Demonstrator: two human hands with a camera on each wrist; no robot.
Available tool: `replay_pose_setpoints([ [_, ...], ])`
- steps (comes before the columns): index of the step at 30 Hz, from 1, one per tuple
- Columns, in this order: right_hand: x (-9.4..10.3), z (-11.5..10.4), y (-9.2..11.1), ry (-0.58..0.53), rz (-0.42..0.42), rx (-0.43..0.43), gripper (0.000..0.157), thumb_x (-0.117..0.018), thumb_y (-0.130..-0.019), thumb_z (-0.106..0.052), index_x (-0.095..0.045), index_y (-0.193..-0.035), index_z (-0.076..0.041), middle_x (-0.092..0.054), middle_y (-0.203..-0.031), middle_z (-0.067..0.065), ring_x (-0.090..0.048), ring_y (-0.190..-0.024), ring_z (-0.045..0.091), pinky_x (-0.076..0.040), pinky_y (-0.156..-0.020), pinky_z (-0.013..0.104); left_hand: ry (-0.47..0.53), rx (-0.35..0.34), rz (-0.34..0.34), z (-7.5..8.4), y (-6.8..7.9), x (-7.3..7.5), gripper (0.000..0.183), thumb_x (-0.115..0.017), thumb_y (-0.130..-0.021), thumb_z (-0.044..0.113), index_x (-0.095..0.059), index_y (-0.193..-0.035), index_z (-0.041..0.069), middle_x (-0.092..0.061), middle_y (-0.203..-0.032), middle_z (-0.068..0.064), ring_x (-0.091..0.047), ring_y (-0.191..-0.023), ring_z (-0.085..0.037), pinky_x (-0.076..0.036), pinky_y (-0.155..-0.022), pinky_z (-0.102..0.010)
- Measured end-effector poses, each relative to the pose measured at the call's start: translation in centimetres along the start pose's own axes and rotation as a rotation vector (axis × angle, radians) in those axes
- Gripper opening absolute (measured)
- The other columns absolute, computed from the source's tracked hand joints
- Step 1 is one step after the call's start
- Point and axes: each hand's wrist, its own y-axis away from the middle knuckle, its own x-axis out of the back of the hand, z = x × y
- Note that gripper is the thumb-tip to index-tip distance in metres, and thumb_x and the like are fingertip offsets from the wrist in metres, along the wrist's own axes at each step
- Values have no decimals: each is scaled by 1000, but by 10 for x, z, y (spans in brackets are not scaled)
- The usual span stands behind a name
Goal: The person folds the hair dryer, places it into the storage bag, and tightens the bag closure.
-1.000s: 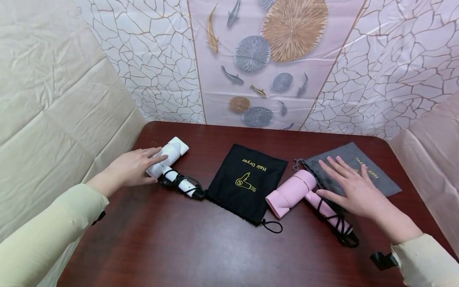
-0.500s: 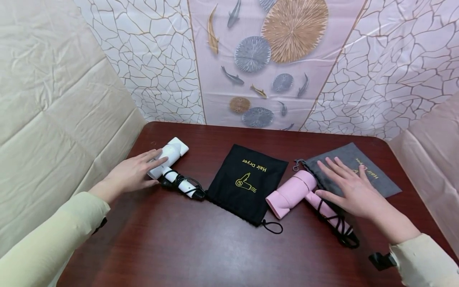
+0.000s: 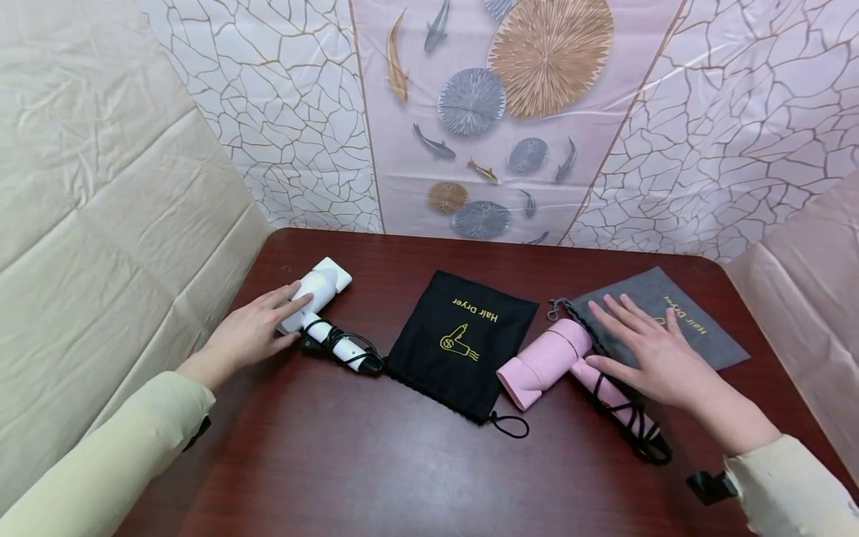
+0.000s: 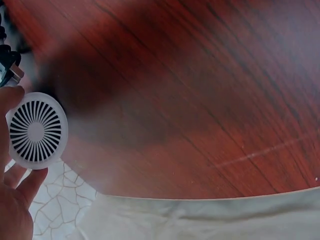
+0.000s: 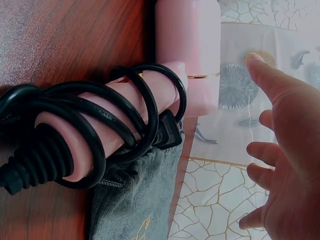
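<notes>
White hair dryer (image 3: 315,298), cord wound round its handle, lies at the left of the frame on a dark red wooden desk (image 3: 376,462), the left hand (image 3: 251,332) resting flat on its barrel with fingers relaxed, gripping nothing. At centre sits a black drawstring pouch (image 3: 463,339) printed "Hair Dryer". To the right, a pink hair dryer (image 3: 546,362) lies partly over a grey pouch (image 3: 661,313), the right hand (image 3: 654,350) hovering just above with fingers spread, holding nothing. The black cord (image 5: 90,135) coiled on the pink handle looks loose at the plug and could likely slip free or snag if lifted by the barrel. Behind the desk hang a crackle-patterned sheet with fish and creased beige cloth at both sides.
</notes>
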Motion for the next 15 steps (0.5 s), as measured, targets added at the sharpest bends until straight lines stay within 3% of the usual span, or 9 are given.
replay_pose_setpoints([
  [7,0,-3,-1,-6,5,24,88,-78,-96,-45,-35,-169,-19,-39,-166,27,-28,-159,45,-3,-115,87,-15,45,52,7,3,-4,70,-87,-86,17,-60,-150,5,-52,-156,-29,-58,-136,-46,-53,-105,-57],
  [15,0,-9,-1,-7,-6,42,87,-77,-96,-47,-37,-168,-18,-38,-167,26,-27,-160,42,0,-117,84,-64,167,96,23,5,-6,68,-85,-86,18,-62,-149,7,-54,-155,-26,-62,-134,-43,-61,-84,-58],
])
